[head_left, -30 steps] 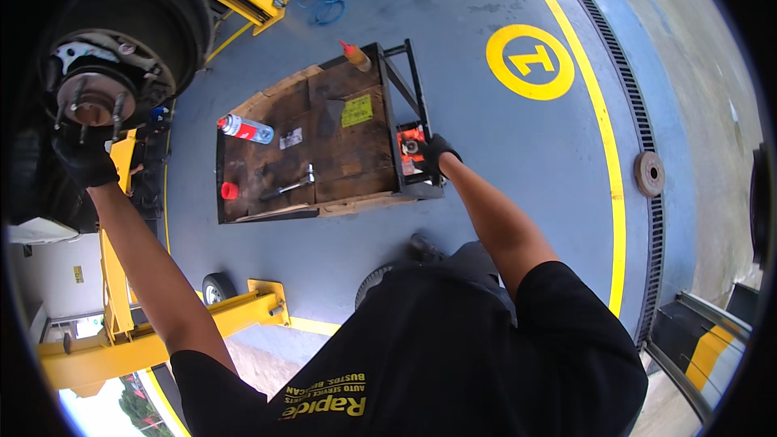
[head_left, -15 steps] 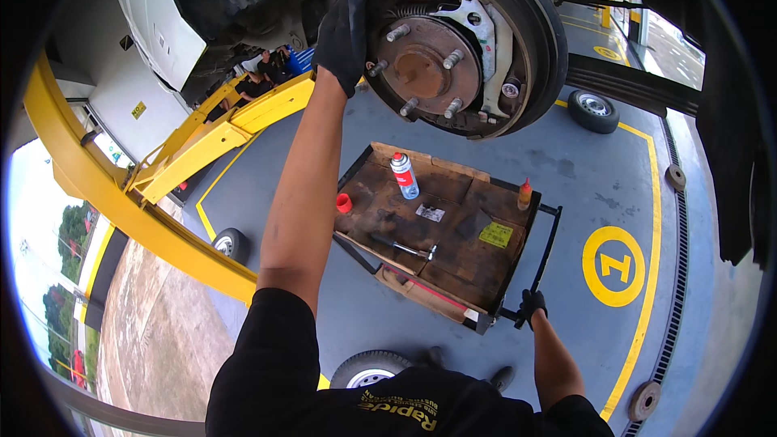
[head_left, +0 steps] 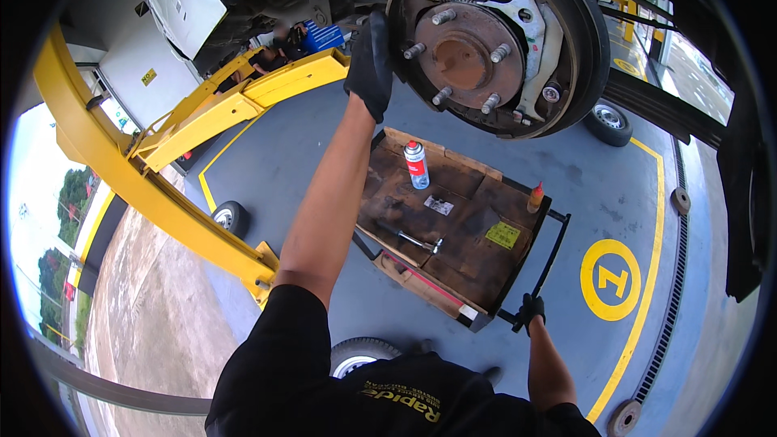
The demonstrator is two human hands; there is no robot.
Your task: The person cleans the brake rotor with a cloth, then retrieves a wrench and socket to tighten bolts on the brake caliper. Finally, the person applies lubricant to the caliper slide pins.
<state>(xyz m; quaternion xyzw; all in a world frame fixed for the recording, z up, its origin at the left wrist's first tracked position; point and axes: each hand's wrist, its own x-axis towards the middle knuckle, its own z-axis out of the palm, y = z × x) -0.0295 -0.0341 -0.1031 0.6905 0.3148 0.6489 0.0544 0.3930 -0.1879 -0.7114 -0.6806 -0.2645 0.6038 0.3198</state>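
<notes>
My left hand, in a black glove, reaches up to the left edge of a drum brake assembly. It touches or lies right beside the rim; its fingers blend into the dark parts, so their grip is unclear. The rusty hub with several wheel studs faces me, with the brake shoes and a spring exposed around it. Low on the right, my gloved right hand is closed around the handle of a tool trolley. On its stained cardboard top lie a spray can, a ratchet wrench and a small amber bottle.
A yellow lift arm and post stand on the left. Wheels rest on the floor: one behind the brake, another by the post, a third near my feet. A person is in the background beside a blue cabinet.
The view has shifted, so the brake and my left hand appear farther right and slightly lower. Both hands keep their places at the brake and trolley. My left arm now hides the red cap.
</notes>
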